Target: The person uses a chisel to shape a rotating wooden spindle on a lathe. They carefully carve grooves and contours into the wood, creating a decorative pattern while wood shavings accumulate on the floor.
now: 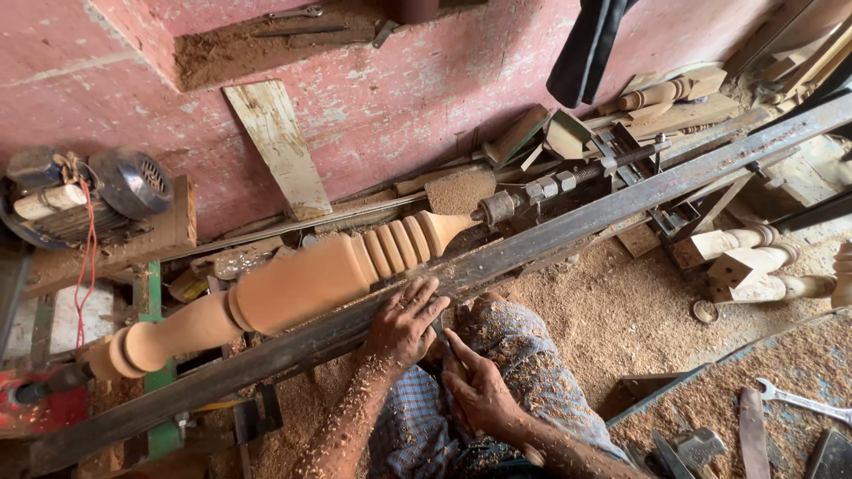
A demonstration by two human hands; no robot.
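Sawdust-strewn floor (621,319), seemingly 1 spanner (803,402)

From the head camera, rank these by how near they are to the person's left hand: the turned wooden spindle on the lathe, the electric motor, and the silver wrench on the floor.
1. Turned wooden spindle, just above the left hand, across the steel rail.
2. Electric motor, far left by the pink wall.
3. Silver wrench, far right on the sawdust.

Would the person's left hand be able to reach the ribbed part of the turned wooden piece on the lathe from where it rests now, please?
Probably yes. The left hand lies on the steel rail directly below the ribbed section of the turned wooden piece, and nothing stands between them. The right hand sits lower, out of the way.
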